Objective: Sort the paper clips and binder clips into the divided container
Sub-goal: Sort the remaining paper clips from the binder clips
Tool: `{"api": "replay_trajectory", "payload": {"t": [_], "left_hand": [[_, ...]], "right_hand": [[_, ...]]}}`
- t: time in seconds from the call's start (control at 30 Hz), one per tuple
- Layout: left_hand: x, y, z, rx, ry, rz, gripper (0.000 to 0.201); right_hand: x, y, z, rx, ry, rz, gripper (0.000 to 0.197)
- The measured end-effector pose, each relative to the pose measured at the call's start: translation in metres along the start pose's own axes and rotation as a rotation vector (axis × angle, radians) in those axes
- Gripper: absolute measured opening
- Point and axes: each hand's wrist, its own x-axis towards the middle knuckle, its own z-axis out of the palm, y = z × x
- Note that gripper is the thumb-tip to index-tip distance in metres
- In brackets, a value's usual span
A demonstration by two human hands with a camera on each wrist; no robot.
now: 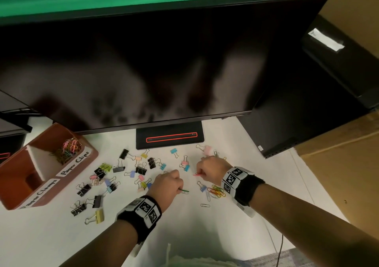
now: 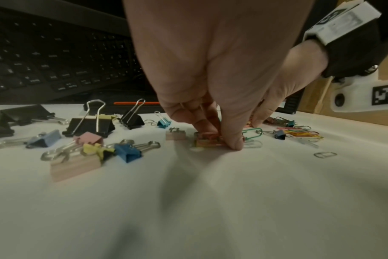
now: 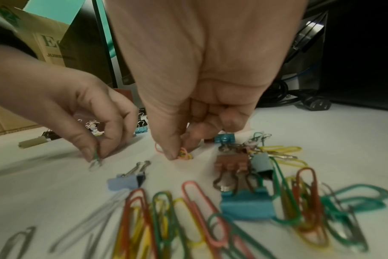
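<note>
Head view: left hand [image 1: 167, 184] pinches a green paper clip [image 1: 184, 191] lying left-right; right hand [image 1: 211, 169] pinches a pink one [image 1: 197, 174].

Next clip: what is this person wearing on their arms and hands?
Both forearms are bare, without sleeves or gloves. The left hand and right hand each have a black wrist strap carrying white blocks printed with black square markers. No rings are visible.
</note>
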Motion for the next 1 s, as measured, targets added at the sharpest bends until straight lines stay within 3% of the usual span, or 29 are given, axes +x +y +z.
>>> {"api": "replay_trajectory", "payload": {"t": [0.2,0.47,0.63,0.8,1.0], "left_hand": [[-0.002,0.006,-0.002,0.123,-0.053,0.004,0.016],[-0.008,0.037,0.004,-0.250,0.023,0.152,0.011],[-0.002,0.067,0.024,-0.348,0.044,0.088,0.031],[-0.001,0.071,0.033,-0.278,0.080,0.021,0.016],[0.001,0.056,0.029,-0.384,0.082,-0.029,0.013]], "right_hand": [[-0.023,0.009,-0.002,0.029,0.086,-0.046,0.022],[-0.065,0.028,0.022,0.133,0.112,-0.042,0.017],[-0.074,0.028,0.045,0.212,0.135,0.045,0.024],[-0.066,0.026,0.052,0.267,0.178,0.104,0.023],[-0.057,0.020,0.047,0.185,0.178,0.105,0.030]]}}
